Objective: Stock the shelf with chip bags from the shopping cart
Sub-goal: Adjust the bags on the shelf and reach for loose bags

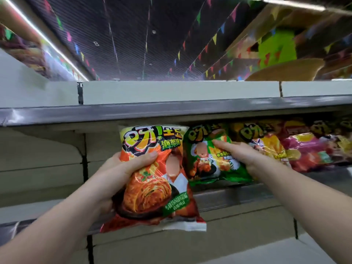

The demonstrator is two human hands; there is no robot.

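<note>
Shop aisle: metal shelf (171, 113) w/ chip bags (266, 143), bunting (215, 38) overhead

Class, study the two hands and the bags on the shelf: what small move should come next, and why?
Probably slide the orange bag, gripped by the left hand, onto the shelf just left of the green bag. That space looks bare, and the right hand rests on the green bag, steadying it.

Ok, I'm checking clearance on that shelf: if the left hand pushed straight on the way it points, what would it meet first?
The left hand grips the orange bag and points up and right. Its bag would likely meet the green bag beside it first, though depth is unclear.
</note>
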